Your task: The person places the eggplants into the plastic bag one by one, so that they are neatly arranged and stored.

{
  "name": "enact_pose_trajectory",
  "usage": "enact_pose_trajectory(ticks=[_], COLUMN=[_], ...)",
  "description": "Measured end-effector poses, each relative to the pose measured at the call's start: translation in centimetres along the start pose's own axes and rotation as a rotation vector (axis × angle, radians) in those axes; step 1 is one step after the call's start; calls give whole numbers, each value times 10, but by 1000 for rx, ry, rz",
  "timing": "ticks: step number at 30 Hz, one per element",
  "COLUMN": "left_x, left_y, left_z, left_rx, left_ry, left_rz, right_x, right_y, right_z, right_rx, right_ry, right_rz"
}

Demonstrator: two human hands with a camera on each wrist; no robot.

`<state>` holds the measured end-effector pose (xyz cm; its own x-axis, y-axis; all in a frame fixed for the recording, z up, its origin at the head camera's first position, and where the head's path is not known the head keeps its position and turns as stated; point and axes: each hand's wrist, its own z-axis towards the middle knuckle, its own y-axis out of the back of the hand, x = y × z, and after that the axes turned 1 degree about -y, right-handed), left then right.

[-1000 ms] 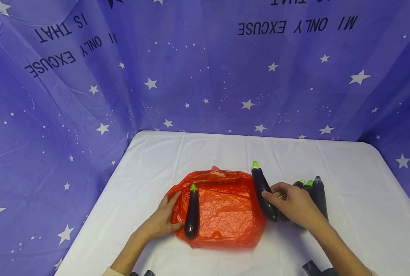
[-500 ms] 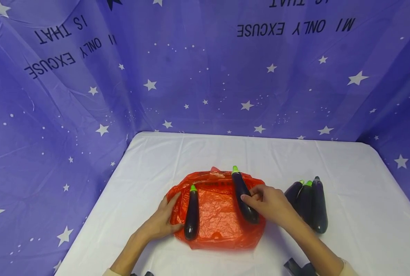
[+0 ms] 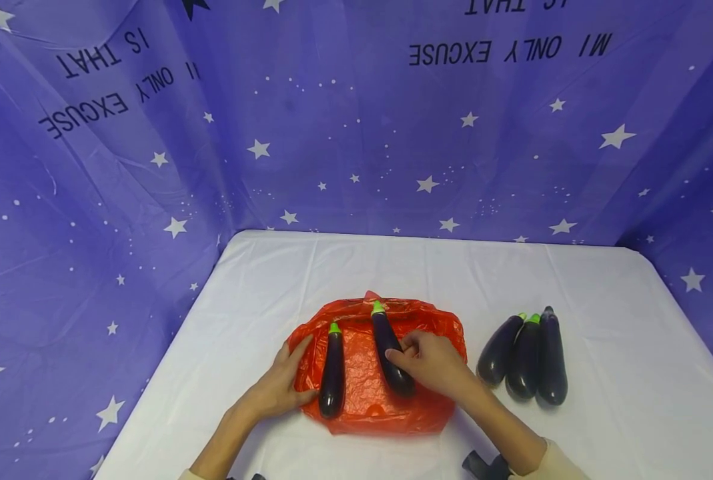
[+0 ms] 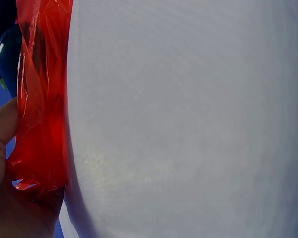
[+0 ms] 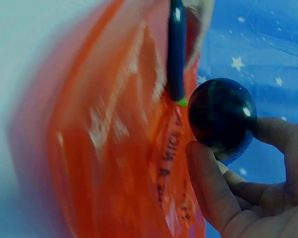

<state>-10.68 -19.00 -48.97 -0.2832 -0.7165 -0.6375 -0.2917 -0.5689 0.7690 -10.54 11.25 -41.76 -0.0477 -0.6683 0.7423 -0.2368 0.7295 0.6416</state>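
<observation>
Right hand: the person's right hand (image 3: 434, 363) pinches the held eggplant (image 3: 385, 340) between thumb and fingertips, on its lower half.
Held eggplant: it slants over the bag's opening, its green stem pointing away from the fingers; whether it touches the film below cannot be told.
Good handling: the skin looks slick and the fat end heavier, so a firm pinch near that end, a level tilt and a soft lowering beside its neighbour would seem best.
Left hand: the left hand (image 3: 278, 387) rests at the bag's left edge, fingers spread from the thumb; keeping that edge steady should help the opening stay wide.
Bagged eggplant: the resting eggplant (image 3: 333, 373) lies within the bag's opening, just beside the left thumb.
Red bag: the red bag (image 3: 359, 360) spreads between both hands, mouth up; one eggplant lies in it, another is held above.
Three eggplants: beyond the right fingers, on their right, three eggplants (image 3: 523, 360) lie together on the white table (image 3: 260, 280).
</observation>
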Motion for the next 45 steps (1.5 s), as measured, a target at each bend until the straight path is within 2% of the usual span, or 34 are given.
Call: enact_pose_trajectory(ticks=[7, 11, 18, 34, 45], left_x=[3, 4, 3, -1, -2], left_y=[-1, -2, 0, 0, -1], left_z=[1, 1, 1, 1, 1], left_rx=[0, 4, 5, 9, 4], left_ry=[-14, -9, -6, 16, 16], left_rz=[1, 2, 12, 20, 16], right_x=[-1, -3, -1, 3, 1], right_y=[-24, -32, -38, -60, -66], right_z=[8, 12, 13, 9, 11], right_rx=[28, 35, 36, 101, 90], right_ry=[40, 32, 23, 86, 81], right_rz=[-3, -1, 2, 12, 12])
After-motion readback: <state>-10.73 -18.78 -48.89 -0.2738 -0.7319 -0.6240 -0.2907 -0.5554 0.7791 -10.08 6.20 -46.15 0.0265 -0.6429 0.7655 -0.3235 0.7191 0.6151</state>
